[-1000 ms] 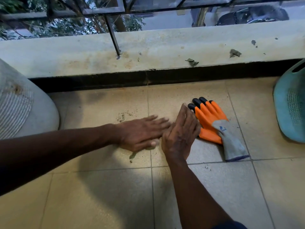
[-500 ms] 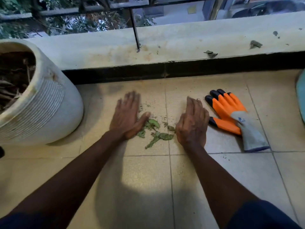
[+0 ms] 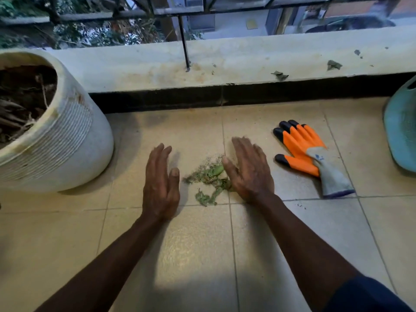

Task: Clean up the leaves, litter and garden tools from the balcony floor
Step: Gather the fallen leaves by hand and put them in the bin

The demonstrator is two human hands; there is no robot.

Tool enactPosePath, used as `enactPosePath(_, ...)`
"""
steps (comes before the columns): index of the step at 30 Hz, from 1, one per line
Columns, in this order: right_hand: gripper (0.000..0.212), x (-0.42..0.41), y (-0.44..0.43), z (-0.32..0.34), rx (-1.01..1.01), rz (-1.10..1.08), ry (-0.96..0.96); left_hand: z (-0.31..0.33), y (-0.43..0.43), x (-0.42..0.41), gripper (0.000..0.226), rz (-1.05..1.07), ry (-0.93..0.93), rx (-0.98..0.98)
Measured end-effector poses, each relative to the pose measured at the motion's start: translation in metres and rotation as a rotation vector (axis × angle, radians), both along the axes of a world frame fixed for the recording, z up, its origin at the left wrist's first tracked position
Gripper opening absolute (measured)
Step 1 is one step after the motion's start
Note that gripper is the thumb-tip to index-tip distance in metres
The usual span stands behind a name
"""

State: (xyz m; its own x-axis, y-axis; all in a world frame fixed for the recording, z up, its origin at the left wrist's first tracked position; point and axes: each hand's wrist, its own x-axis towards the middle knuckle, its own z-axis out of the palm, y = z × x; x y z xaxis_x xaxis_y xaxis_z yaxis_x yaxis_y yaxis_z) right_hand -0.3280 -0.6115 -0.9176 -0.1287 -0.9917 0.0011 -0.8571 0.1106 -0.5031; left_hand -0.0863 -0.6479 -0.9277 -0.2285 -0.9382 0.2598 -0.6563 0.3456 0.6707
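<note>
A small heap of green leaves and crumbs [image 3: 209,176] lies on the beige tiled floor [image 3: 202,255] between my hands. My left hand [image 3: 161,181] is just left of the heap, fingers straight, holding nothing. My right hand [image 3: 248,171] lies flat at the heap's right edge, thumb against the leaves, fingers straight. An orange, black-tipped garden glove with a grey cuff [image 3: 308,154] lies flat on the tiles to the right of my right hand.
A white ribbed pot [image 3: 67,140] with dry roots stands at the left. A teal plastic object [image 3: 403,131] is at the right edge. The low parapet ledge [image 3: 225,61] carries dry leaf bits [image 3: 280,75] and a railing post [image 3: 184,48].
My hands have drawn apart from the leaves they covered. The heap now lies bunched between them. The view has shifted left, bringing the white pot into sight.
</note>
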Motion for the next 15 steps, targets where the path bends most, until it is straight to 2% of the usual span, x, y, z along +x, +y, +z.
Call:
enactPosePath(5,0.108,0.041,0.022,-0.001,0.085,0.429,0.177,-0.004,-0.011,-0.001,0.074,-0.037,-0.082,0.045)
enactPosePath(9,0.119,0.059,0.033,-0.006,0.065,0.373,0.192,-0.005,-0.011,0.001,0.072,0.008,-0.018,0.017)
enactPosePath(12,0.106,0.073,0.019,-0.009,0.063,0.352,0.176,-0.004,-0.011,0.001,0.068,0.059,-0.006,0.017)
enactPosePath(15,0.068,0.085,0.006,-0.010,-0.011,0.491,0.166,-0.001,-0.009,0.000,0.066,0.068,0.012,0.048)
